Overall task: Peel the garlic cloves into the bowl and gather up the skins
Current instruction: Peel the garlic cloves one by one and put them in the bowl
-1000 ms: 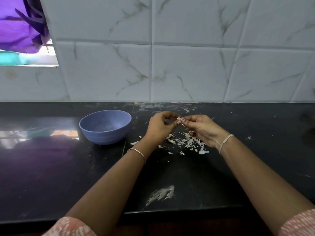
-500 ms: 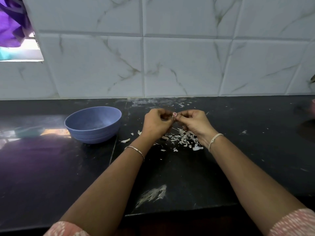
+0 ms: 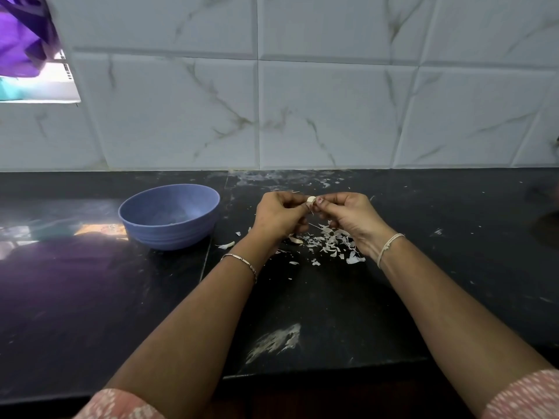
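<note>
Black stone counter [image 3: 90, 297] runs across the view under a wall of white marbled tiles [image 3: 332, 116]; at the far upper left a bright window opening [image 3: 39, 89] shows, with purple cloth [image 3: 21, 40] hanging above it. Both forearms reach forward from patterned pink sleeves [image 3: 121, 403] and meet above the middle of the counter; the left hand [image 3: 278, 216] has its fingers curled inward and pinches one side of a small pale garlic clove [image 3: 310, 201], while the right hand [image 3: 351, 219] pinches the other side between thumb and fingertips, so the clove sits held between the two hands, raised off the counter; how much skin remains on it is too small to tell. A thin metal bracelet [image 3: 242, 261] circles the left wrist; a pale thread band [image 3: 390, 246] circles the right. Directly below the hands lies a loose scatter of white garlic skins [image 3: 329, 241] on the counter, partly hidden by the right hand; one stray skin [image 3: 225, 245] lies apart to the left, between the pile and the bowl. The blue bowl [image 3: 169, 234] stands upright on the counter to the left of the hands, near but apart from them; its contents cannot be made out. A whitish smear [image 3: 276, 340] marks the counter nearer the front edge, between the forearms.
</note>
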